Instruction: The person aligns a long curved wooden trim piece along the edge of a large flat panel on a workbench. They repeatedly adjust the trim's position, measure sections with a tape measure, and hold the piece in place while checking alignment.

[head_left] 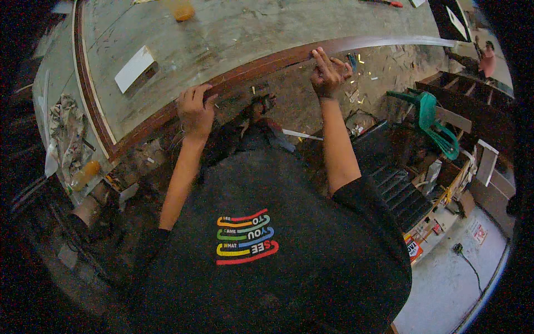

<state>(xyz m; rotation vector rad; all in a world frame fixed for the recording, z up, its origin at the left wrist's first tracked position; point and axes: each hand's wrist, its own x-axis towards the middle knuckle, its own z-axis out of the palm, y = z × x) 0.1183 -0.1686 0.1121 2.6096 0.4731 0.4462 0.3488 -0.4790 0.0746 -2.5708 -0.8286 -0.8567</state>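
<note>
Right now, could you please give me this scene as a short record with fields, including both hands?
Left hand: fingers at the brown edge strip of the grey surface
Right hand: fingertips at the same strip, farther right
Grip: firmness cannot be told
On surface: white rectangular piece, left of the left hand
Far right: green plastic chair
Floor: small scattered scraps
</note>
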